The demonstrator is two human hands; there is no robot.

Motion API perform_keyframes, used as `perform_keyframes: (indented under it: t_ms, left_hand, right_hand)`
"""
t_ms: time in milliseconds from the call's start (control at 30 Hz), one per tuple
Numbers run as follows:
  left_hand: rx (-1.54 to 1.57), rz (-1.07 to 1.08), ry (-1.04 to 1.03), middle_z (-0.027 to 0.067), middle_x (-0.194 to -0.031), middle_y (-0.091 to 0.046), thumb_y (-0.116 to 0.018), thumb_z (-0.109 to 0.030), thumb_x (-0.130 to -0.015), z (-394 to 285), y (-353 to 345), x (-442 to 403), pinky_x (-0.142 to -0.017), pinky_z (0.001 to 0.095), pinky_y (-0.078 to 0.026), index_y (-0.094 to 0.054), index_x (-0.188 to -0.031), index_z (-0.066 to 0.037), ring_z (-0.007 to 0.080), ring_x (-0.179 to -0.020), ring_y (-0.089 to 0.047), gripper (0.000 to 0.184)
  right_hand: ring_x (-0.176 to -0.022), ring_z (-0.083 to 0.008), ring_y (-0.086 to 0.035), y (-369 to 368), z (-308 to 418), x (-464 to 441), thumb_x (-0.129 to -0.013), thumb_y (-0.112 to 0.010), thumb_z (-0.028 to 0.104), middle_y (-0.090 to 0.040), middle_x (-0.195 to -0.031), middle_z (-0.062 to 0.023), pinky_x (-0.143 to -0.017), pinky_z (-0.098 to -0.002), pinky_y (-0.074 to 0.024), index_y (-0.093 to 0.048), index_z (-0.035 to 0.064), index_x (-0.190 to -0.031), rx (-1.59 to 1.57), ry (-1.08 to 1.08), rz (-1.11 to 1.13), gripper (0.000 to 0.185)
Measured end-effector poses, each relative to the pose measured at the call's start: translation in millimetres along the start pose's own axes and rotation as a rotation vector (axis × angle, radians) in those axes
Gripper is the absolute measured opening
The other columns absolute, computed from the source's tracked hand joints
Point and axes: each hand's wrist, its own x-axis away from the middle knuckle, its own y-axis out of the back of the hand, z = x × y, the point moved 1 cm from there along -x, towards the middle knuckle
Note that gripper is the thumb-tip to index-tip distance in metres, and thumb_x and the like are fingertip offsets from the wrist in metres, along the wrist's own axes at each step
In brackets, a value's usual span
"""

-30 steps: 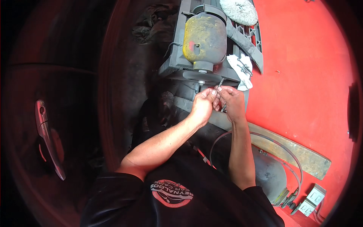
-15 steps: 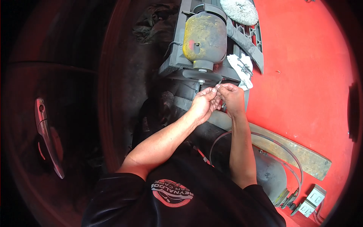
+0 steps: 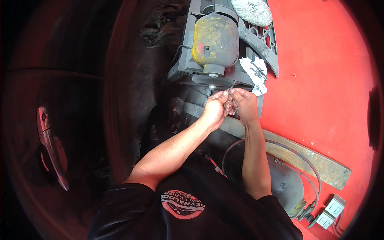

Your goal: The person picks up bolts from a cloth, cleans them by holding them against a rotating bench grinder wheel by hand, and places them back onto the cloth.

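Observation:
My left hand (image 3: 217,108) and my right hand (image 3: 245,105) are together, fingers pinched round a small thin metal piece (image 3: 232,85). Its dark tip sticks up past my fingertips, close to the lower right edge of a grinding wheel (image 3: 202,80). Whether the tip touches the wheel, I cannot tell. My fingers hide most of the piece. The wheel's face looks smooth and smeared. Behind it is the worn yellow-and-grey motor (image 3: 218,42) of a bench grinder, with a nut (image 3: 212,87) on the shaft end.
A white cloth (image 3: 256,80) with small dark metal pieces lies right of the grinder. Above it is a fluffy round pad (image 3: 253,12). A wooden plank (image 3: 308,156), a grey tank (image 3: 286,186) with a hose, and an outlet box (image 3: 331,212) are at right. A car door handle (image 3: 51,148) is at left.
Both hands have shifted very slightly, still pinching the small metal piece near the wheel. The view has moved a little; nothing was let go.

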Motion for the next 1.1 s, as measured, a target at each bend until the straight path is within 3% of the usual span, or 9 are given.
perform_keyframes:
  t_ms: [267,400,567,700,767,833,900,1033,1100]
  left_hand:
    - [0.24,0.063,0.182,-0.0001,-0.07,-0.044,-0.042,-0.021,-0.1,1,8,-3,-0.061,0.0309,-0.037,-0.052,-0.088,-0.006,0.0131,-0.064,-0.043,0.021]
    - [0.221,0.093,0.143,0.0004,-0.07,-0.045,-0.043,-0.02,-0.099,1,8,0,-0.061,0.0315,-0.038,-0.052,-0.088,-0.005,0.0132,-0.063,-0.044,0.021]
    - [-0.095,0.015,-0.078,0.0023,-0.071,-0.05,-0.048,-0.018,-0.098,-5,-4,12,-0.056,0.03,-0.04,-0.054,-0.083,-0.003,0.0123,-0.06,-0.045,0.022]
    - [-0.311,-0.082,-0.201,0.0017,-0.066,-0.05,-0.049,-0.017,-0.098,-5,-8,9,-0.052,0.028,-0.039,-0.055,-0.081,-0.003,0.0108,-0.057,-0.045,0.023]
    - [-0.72,-0.217,-0.285,0.0003,-0.061,-0.049,-0.049,-0.017,-0.098,-3,-5,5,-0.05,0.027,-0.039,-0.056,-0.079,-0.003,0.0092,-0.056,-0.045,0.024]
    - [-0.77,-0.26,-0.323,0.0001,-0.059,-0.05,-0.05,-0.018,-0.098,-4,-13,8,-0.051,0.028,-0.039,-0.057,-0.077,-0.003,0.0098,-0.053,-0.044,0.027]
    - [-1.031,-0.342,-0.478,0.0019,-0.059,-0.051,-0.051,-0.019,-0.097,-4,-16,13,-0.051,0.03,-0.039,-0.057,-0.078,-0.001,0.0114,-0.053,-0.046,0.027]
    - [-1.162,-0.382,-0.633,0.0042,-0.059,-0.051,-0.052,-0.02,-0.097,-3,-10,21,-0.052,0.0314,-0.04,-0.057,-0.08,-0.001,0.0124,-0.055,-0.048,0.026]
    - [-1.261,-0.327,-0.627,0.0195,-0.074,-0.06,-0.052,-0.02,-0.096,-6,-8,27,-0.064,0.0397,-0.047,-0.058,-0.086,0.0,0.0322,-0.065,-0.06,0.023]
  right_hand:
    - [-0.042,-0.0093,-0.053,-2,-3,-4,-0.09,-0.059,0.009,-0.058,-0.056,-0.0034,-0.036,-0.023,-0.0386,-0.063,-0.0013,-0.078,0.101,-0.025,-0.139,0.017]
    - [-0.045,-0.0099,-0.055,-1,-5,0,-0.091,-0.06,0.01,-0.059,-0.059,-0.0043,-0.038,-0.023,-0.0403,-0.064,-0.0024,-0.08,0.063,0.004,-0.078,0.017]
    - [-0.05,-0.0107,-0.056,-2,7,10,-0.093,-0.056,0.01,-0.06,-0.063,-0.005,-0.042,-0.0244,-0.0435,-0.064,-0.0037,-0.083,0.004,0.063,0.021,0.019]
    - [-0.052,-0.0073,-0.049,0,4,6,-0.094,-0.055,0.011,-0.059,-0.064,-0.0024,-0.046,-0.0233,-0.0397,-0.065,-0.0032,-0.085,0.041,0.087,0.032,0.019]
    - [-0.053,-0.006,-0.047,2,2,4,-0.093,-0.055,0.012,-0.058,-0.065,-0.0009,-0.047,-0.0226,-0.0378,-0.065,-0.0026,-0.086,0.115,0.109,0.015,0.019]
    - [-0.056,-0.0043,-0.041,3,3,2,-0.093,-0.055,0.011,-0.057,-0.069,0.0014,-0.05,-0.0199,-0.0325,-0.066,-0.0017,-0.091,0.157,0.072,-0.013,0.017]
    - [-0.056,-0.0041,-0.041,4,3,1,-0.094,-0.055,0.012,-0.056,-0.068,0.0024,-0.051,-0.0207,-0.0333,-0.066,-0.0012,-0.09,0.163,0.081,0.005,0.018]
    - [-0.056,-0.004,-0.041,8,1,4,-0.094,-0.055,0.014,-0.055,-0.068,0.0036,-0.052,-0.0213,-0.034,-0.067,-0.0015,-0.092,0.184,0.053,0.095,0.019]
    - [-0.057,-0.0042,-0.04,3,1,9,-0.094,-0.055,0.014,-0.054,-0.068,0.0037,-0.052,-0.0212,-0.0337,-0.066,-0.0016,-0.092,0.156,0.054,0.095,0.019]
